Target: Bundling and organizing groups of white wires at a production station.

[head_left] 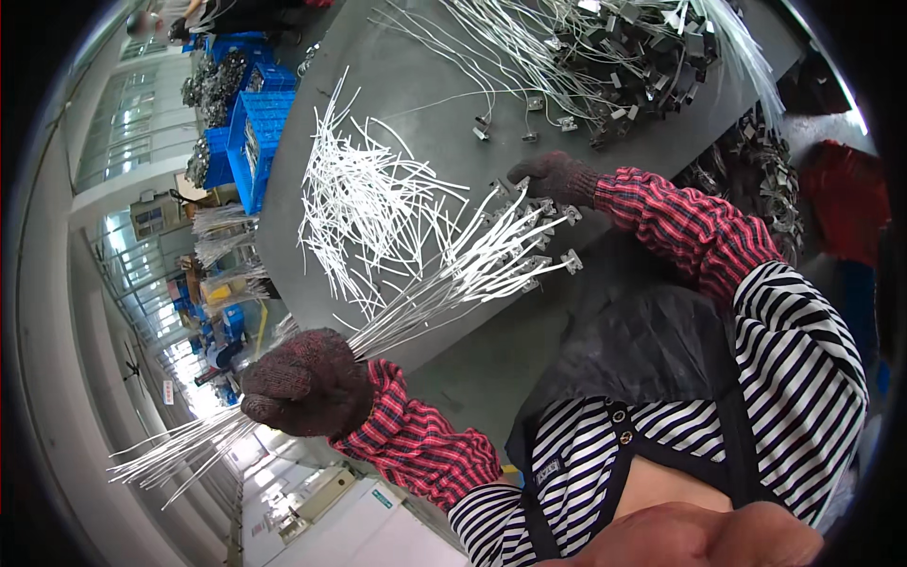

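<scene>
My left hand, in a dark knitted glove, is closed round a bundle of thin wires. Their loose tails stick out past the fist at lower left. Toward the other end the wires wear white sleeves and end in small metal clips, fanned out over the table edge. At the upper side of these clips is my right hand, gloved alike, its fingers curled together. What lies under those fingers is hidden. A loose pile of white sleeve pieces lies on the grey table beside the bundle.
At the table's far right lies a heap of wires with metal clips. More clipped parts hang or lie beyond its right edge. Blue bins with metal parts stand past the left edge. A red cloth-like thing is at right.
</scene>
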The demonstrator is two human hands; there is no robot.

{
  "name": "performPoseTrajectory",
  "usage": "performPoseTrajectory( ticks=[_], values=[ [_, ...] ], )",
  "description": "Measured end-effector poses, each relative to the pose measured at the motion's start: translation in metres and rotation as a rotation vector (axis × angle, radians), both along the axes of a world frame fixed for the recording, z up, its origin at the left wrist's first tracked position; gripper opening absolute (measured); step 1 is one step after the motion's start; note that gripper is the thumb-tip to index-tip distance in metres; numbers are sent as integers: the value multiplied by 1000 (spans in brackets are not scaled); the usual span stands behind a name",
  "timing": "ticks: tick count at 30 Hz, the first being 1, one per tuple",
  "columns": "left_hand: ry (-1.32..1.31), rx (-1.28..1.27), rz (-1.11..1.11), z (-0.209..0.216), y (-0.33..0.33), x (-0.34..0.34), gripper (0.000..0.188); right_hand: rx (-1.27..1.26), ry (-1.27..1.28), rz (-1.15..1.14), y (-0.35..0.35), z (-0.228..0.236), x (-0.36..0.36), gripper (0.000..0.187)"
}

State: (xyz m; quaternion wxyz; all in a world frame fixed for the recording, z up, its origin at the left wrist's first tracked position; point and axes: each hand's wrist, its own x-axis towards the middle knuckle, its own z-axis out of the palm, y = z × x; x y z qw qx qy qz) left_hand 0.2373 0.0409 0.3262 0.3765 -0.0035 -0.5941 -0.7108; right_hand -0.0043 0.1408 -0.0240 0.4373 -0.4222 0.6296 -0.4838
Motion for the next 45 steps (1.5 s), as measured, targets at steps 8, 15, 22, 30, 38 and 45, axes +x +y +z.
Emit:
performPoseTrajectory(
  ticks=[8,15,22,30,38,45],
  values=[
    [-74,-41,-30,-40,4,-24,39,-306,453,-86,-4,-16,3,44],
    [-8,166,-74,-65,4,-28,40,-199,682,266,-19,16,13,17],
    [20,169,9,-64,8,-28,42,-208,688,233,-10,3,6,24],
    [-66,39,-63,-58,8,-35,42,103,447,36,16,-29,-32,33],
    [-25,140,-58,-60,11,-40,41,-137,565,25,1,-63,-17,41],
    [-157,90,-55,-55,10,-36,22,15,644,68,-3,-66,-15,40]
  ],
)
